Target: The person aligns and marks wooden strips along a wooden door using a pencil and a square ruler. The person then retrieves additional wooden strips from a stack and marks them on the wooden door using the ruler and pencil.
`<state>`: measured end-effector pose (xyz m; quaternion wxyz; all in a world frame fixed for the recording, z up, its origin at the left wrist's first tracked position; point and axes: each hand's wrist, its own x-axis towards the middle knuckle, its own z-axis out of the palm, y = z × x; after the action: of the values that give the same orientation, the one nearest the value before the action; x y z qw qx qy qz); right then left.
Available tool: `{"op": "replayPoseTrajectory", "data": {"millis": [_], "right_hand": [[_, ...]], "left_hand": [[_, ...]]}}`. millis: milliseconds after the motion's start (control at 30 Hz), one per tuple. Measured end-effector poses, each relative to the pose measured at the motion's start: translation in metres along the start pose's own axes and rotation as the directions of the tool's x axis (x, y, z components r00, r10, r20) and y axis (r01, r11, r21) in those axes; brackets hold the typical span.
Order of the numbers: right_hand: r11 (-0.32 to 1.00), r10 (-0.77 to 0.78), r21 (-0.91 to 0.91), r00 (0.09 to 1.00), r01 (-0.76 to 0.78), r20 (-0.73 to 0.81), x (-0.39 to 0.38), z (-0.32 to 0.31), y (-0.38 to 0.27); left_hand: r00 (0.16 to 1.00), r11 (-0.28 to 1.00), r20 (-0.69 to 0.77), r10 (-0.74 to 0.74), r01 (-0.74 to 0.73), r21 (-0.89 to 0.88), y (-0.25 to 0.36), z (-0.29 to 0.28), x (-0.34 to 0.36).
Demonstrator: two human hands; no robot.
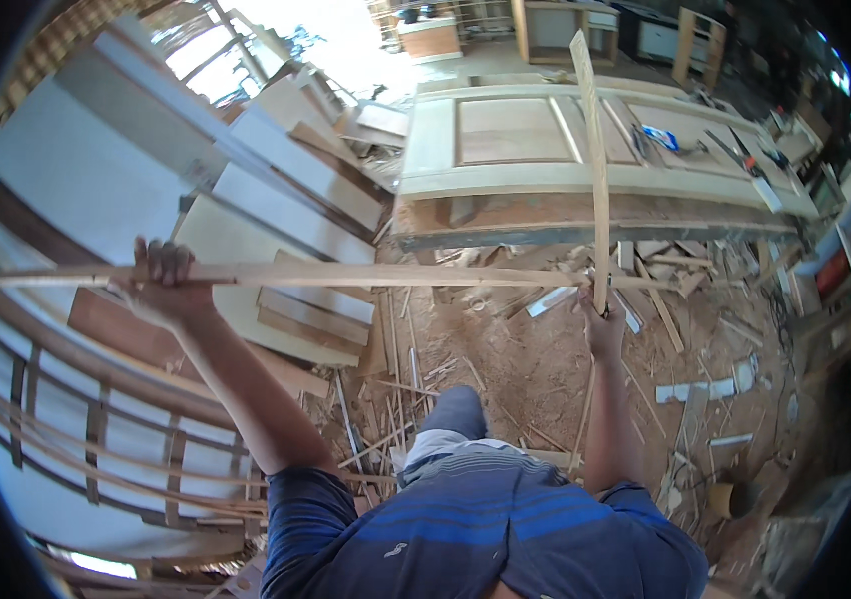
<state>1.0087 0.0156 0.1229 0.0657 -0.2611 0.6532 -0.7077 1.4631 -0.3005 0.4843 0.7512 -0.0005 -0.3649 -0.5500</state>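
Clamping wooden strips (375, 275) are left grip (161, 282) and right grip (602, 327); shirt (445, 514) bears white logo (395, 549).

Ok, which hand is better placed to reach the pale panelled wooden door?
Probably the right hand: it is nearer the door than the left hand, though both grip long pale wooden strips.

Daylit from top, blown out white left of top centre. Dims at upper right. Bends, blackens toward rim.
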Motion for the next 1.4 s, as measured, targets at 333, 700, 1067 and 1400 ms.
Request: {"op": "replayPoseTrajectory", "data": {"millis": [333, 700, 1067, 1400], "right_hand": [[0.954, 0.282, 0.179, 0.923, -0.240, -0.262, 0.096, -0.128, 0.027], [0.933, 0.225, -0.168, 0.882, -0.317, -0.414, 0.262, -0.338, 0.022], [0.870, 0.060, -0.355, 0.787, -0.343, -0.614, 0.384, -0.504, 0.015], [0.975, 0.101, -0.079, 0.725, -0.210, -0.681, 0.467, -0.650, 0.095]], "left_hand": [[0.889, 0.840, 0.447, -0.101, 0.317, -0.441, -0.185, -0.034, -0.007], [0.970, 0.815, 0.149, -0.190, 0.241, -0.526, -0.463, 0.052, -0.069], [0.859, 0.887, -0.258, -0.443, 0.462, 0.014, -0.663, 0.149, -0.150], [0.870, 0.770, -0.479, -0.114, 0.382, 0.511, -0.718, 0.213, -0.227]]}}
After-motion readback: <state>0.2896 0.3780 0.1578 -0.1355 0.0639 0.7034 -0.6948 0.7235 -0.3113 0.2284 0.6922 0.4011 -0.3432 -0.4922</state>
